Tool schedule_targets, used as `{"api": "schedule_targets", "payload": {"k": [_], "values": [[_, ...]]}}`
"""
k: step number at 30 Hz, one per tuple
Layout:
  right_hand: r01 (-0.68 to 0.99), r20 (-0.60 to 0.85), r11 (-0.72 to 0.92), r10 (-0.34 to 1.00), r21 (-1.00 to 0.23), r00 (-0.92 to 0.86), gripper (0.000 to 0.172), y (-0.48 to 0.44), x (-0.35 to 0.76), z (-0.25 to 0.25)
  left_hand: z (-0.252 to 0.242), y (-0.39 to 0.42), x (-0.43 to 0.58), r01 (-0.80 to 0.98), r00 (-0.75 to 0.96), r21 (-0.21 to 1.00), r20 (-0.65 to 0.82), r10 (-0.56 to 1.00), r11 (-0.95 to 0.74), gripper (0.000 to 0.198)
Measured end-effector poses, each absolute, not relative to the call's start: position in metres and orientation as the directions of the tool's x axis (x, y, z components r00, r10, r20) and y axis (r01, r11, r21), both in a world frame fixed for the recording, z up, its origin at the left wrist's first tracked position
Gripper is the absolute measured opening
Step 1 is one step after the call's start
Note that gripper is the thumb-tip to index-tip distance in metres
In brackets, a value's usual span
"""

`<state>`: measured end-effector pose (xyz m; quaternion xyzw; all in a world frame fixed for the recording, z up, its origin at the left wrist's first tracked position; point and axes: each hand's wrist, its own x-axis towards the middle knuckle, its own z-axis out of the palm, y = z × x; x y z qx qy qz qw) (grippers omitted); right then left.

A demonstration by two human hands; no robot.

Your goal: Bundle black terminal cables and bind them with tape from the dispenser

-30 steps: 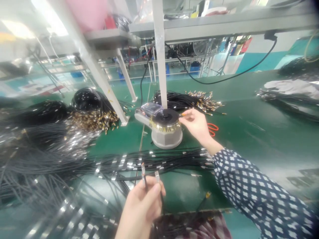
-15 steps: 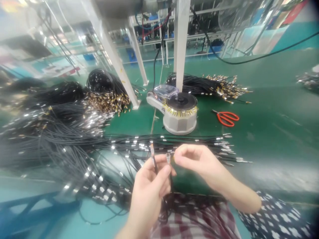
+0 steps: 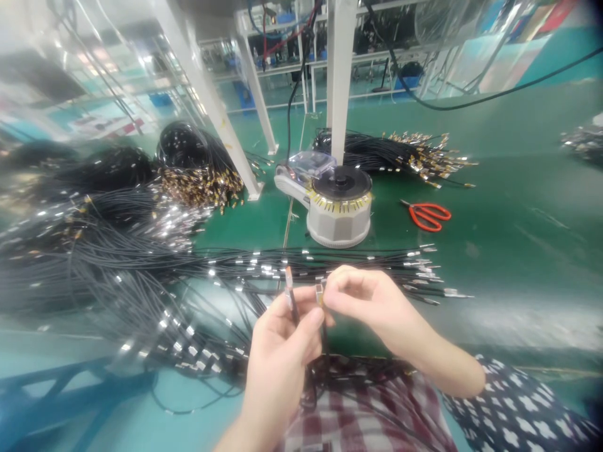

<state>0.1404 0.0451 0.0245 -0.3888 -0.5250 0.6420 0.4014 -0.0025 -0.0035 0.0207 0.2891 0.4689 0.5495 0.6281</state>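
My left hand is closed on a black cable. One of its ends points up between the fingers, with an orange tip and a silver sleeve. A second end, a small silver metal connector, stands above my left thumb and forefinger. Against that connector, the pinched thumb and forefinger of my right hand press a small yellow tape piece, mostly hidden by the fingertips. Beyond both hands stands a round white tape dispenser with a black top and short yellow strips round its rim.
Red-handled scissors lie right of the dispenser. Black cables with silver ends stretch across the green table. More cable bundles lie at left and behind the dispenser. White posts rise from the table.
My right hand has moved slightly left, closer to the connector, and the yellow piece now lies against it. My left hand keeps its hold. The whole view has shifted slightly.
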Motion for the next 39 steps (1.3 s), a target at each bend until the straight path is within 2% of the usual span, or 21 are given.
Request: {"api": "schedule_targets", "payload": {"k": [5, 11, 16, 21, 27, 30, 33, 36, 39], "values": [[-0.039, -0.048, -0.065, 0.945, -0.997, -0.324, 0.018, 0.044, 0.139, 0.025, 0.022, -0.004, -0.001, -0.410, -0.055, 0.883, -0.274, 0.960, 0.229, 0.017], [0.062, 0.036, 0.050, 0.975, -0.997, -0.220, 0.017, 0.037, 0.135, 0.029, 0.027, -0.004, 0.004, -0.368, -0.150, 0.910, -0.262, 0.953, 0.192, 0.017], [0.020, 0.050, 0.056, 0.969, -0.998, -0.241, 0.021, 0.034, 0.133, 0.028, 0.024, -0.002, 0.001, -0.387, -0.119, 0.905, -0.241, 0.963, 0.179, 0.010], [-0.050, 0.021, 0.008, 0.964, -0.999, -0.264, 0.019, 0.034, 0.132, 0.027, 0.025, -0.003, -0.002, -0.449, -0.057, 0.866, -0.275, 0.960, 0.221, 0.016], [-0.006, 0.129, 0.130, 0.973, -0.991, -0.189, 0.015, 0.031, 0.130, 0.023, 0.026, -0.001, -0.004, -0.471, 0.007, 0.804, -0.409, 0.913, 0.364, 0.026], [-0.012, 0.103, 0.103, 0.972, -0.995, -0.213, 0.016, 0.031, 0.131, 0.020, 0.026, -0.001, -0.005, -0.478, -0.008, 0.807, -0.398, 0.917, 0.346, 0.025], [-0.016, 0.048, 0.046, 0.976, -0.999, -0.213, 0.024, 0.033, 0.132, 0.017, 0.025, -0.001, -0.005, -0.475, -0.008, 0.814, -0.384, 0.923, 0.334, 0.023], [-0.045, 0.062, 0.054, 0.973, -0.998, -0.223, 0.030, 0.034, 0.133, 0.016, 0.024, 0.000, -0.006, -0.480, 0.003, 0.808, -0.386, 0.922, 0.340, 0.021], [-0.057, 0.072, 0.060, 0.970, -0.997, -0.231, 0.023, 0.033, 0.133, 0.017, 0.023, -0.001, -0.006, -0.485, 0.008, 0.808, -0.379, 0.925, 0.335, 0.021]]}}
